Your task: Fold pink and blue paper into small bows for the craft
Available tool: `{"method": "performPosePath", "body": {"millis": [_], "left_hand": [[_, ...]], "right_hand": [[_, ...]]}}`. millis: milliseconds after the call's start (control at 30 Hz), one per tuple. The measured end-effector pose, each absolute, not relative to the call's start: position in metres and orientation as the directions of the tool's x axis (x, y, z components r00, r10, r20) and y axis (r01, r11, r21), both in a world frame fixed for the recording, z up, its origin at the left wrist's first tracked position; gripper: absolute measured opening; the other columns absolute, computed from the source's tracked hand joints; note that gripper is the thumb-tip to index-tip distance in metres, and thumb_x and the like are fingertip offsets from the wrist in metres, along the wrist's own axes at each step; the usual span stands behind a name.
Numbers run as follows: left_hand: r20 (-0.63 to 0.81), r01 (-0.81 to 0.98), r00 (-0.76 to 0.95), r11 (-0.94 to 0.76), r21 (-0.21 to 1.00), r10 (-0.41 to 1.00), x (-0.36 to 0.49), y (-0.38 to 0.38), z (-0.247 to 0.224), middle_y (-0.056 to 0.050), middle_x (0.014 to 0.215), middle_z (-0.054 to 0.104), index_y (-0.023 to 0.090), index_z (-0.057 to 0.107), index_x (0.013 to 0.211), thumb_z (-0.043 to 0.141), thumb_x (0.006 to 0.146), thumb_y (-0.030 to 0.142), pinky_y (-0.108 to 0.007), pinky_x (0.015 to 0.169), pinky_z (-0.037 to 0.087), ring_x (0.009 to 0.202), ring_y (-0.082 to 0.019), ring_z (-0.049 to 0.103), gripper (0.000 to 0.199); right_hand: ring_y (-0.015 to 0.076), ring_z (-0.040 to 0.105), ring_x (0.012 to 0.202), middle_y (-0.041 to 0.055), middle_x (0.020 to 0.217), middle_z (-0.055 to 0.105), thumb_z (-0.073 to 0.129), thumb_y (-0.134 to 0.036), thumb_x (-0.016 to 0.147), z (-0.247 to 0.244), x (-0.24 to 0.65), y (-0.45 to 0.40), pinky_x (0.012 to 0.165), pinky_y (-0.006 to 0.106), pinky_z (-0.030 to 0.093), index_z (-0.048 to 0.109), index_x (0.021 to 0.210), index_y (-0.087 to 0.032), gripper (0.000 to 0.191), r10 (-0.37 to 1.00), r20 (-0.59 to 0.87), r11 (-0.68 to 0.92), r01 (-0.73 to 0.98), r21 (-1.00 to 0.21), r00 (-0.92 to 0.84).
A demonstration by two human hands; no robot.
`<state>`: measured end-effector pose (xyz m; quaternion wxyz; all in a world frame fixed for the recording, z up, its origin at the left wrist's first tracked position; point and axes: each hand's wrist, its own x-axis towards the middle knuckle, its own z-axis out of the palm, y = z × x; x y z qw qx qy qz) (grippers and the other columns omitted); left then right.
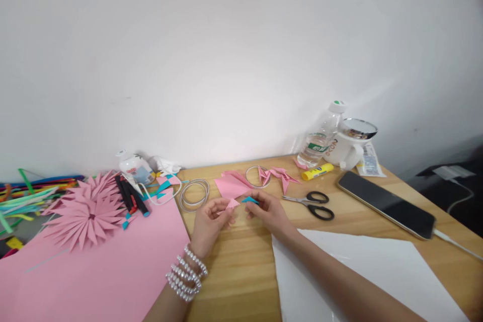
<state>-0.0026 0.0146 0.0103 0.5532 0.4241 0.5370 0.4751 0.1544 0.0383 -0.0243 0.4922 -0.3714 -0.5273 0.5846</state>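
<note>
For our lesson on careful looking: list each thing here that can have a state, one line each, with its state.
left hand: pinching a small pink piece
right hand: pinching a blue piece
scissors: shut, lying flat
water bottle: capped, tilted against the mug
glue stick: capped, lying down
phone: screen dark, cable plugged in
pink flower: folded, spread open

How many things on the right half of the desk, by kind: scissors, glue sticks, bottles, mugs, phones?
Scissors: 1
Glue sticks: 1
Bottles: 1
Mugs: 1
Phones: 1
Total: 5
</note>
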Motion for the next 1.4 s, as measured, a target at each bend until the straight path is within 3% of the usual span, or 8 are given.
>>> {"method": "performPosePath", "body": {"millis": [333, 567, 733, 800, 933, 1167, 1267, 1400], "left_hand": [[-0.297, -0.163, 0.081, 0.307, 0.938, 0.951, -0.001, 0.011, 0.013, 0.000, 0.048, 0.059, 0.010, 0.064, 0.073, 0.073, 0.056, 0.024, -0.017, 0.039, 0.039, 0.041, -0.008, 0.050, 0.023], [-0.346, -0.268, 0.151, 0.375, 0.888, 0.926, -0.006, 0.013, 0.012, -0.001, 0.057, 0.061, 0.010, 0.060, 0.061, 0.070, 0.061, 0.032, -0.015, 0.039, 0.037, 0.044, -0.006, 0.052, 0.024], [-0.364, -0.165, 0.253, 0.410, 0.897, 0.897, -0.004, 0.011, 0.011, -0.003, 0.057, 0.062, 0.012, 0.062, 0.065, 0.065, 0.066, 0.036, -0.018, 0.041, 0.038, 0.044, -0.008, 0.053, 0.024], [-0.295, -0.027, 0.176, 0.304, 0.952, 0.939, -0.002, 0.010, 0.012, -0.005, 0.061, 0.064, 0.012, 0.064, 0.069, 0.065, 0.065, 0.035, -0.021, 0.043, 0.041, 0.046, -0.011, 0.054, 0.023], [0.105, 0.344, 0.009, -0.101, 0.933, 0.994, 0.000, 0.009, 0.013, -0.007, 0.077, 0.066, 0.017, 0.067, 0.072, 0.067, 0.064, 0.028, -0.029, 0.063, 0.046, 0.066, -0.018, 0.059, 0.014], [0.439, 0.498, -0.034, -0.366, 0.786, 0.898, -0.001, 0.007, 0.013, -0.007, 0.101, 0.060, 0.022, 0.063, 0.098, 0.066, 0.064, 0.023, -0.035, 0.089, 0.037, 0.099, -0.023, 0.051, 0.034], [0.299, 0.458, 0.047, -0.287, 0.841, 0.953, -0.002, 0.009, 0.010, -0.006, 0.083, 0.065, 0.019, 0.068, 0.080, 0.062, 0.068, 0.025, -0.032, 0.080, 0.042, 0.083, -0.021, 0.057, 0.014], [0.005, 0.235, 0.095, -0.027, 0.972, 0.995, -0.001, 0.011, 0.008, -0.003, 0.059, 0.064, 0.014, 0.065, 0.067, 0.058, 0.071, 0.029, -0.026, 0.058, 0.046, 0.056, -0.014, 0.057, 0.017]], "right_hand": [[0.0100, 0.054, 0.055, -0.0006, 0.066, 0.054, 0.059, -0.038, 0.073, -0.028, 0.156, 0.039, 0.053, 0.024, 0.048, 0.056, 0.085, -0.016, 0.025, 0.943, 0.100, 0.037, -0.198, -0.979, -0.319], [0.0089, 0.053, 0.055, -0.0006, 0.070, 0.057, 0.064, -0.036, 0.068, -0.025, 0.154, 0.036, 0.049, 0.022, 0.045, 0.056, 0.092, -0.017, 0.031, 0.936, 0.082, 0.007, -0.215, -0.977, -0.342], [0.0099, 0.054, 0.059, 0.0006, 0.075, 0.060, 0.068, -0.033, 0.063, -0.021, 0.154, 0.034, 0.047, 0.020, 0.042, 0.056, 0.090, -0.017, 0.034, 0.929, 0.067, -0.011, -0.208, -0.978, -0.365], [0.0084, 0.051, 0.053, -0.0013, 0.067, 0.057, 0.068, -0.034, 0.064, -0.019, 0.154, 0.034, 0.045, 0.019, 0.040, 0.056, 0.086, -0.016, 0.030, 0.934, 0.069, 0.000, -0.193, -0.981, -0.351], [0.0068, 0.045, 0.048, -0.0033, 0.059, 0.051, 0.067, -0.034, 0.065, -0.017, 0.155, 0.033, 0.041, 0.018, 0.035, 0.056, 0.082, -0.015, 0.027, 0.942, 0.054, 0.003, -0.153, -0.988, -0.332], [0.0069, 0.046, 0.049, -0.0025, 0.061, 0.052, 0.067, -0.036, 0.064, -0.017, 0.154, 0.033, 0.043, 0.018, 0.033, 0.054, 0.082, -0.015, 0.030, 0.959, 0.037, -0.003, -0.144, -0.990, -0.280], [0.0075, 0.047, 0.051, -0.0014, 0.063, 0.055, 0.069, -0.036, 0.062, -0.016, 0.154, 0.033, 0.043, 0.018, 0.034, 0.055, 0.082, -0.015, 0.032, 0.959, 0.038, -0.005, -0.149, -0.989, -0.282], [0.0096, 0.051, 0.056, 0.0002, 0.066, 0.057, 0.068, -0.036, 0.064, -0.018, 0.155, 0.035, 0.046, 0.019, 0.038, 0.058, 0.083, -0.015, 0.031, 0.952, 0.005, -0.064, -0.214, -0.975, -0.305]]}}
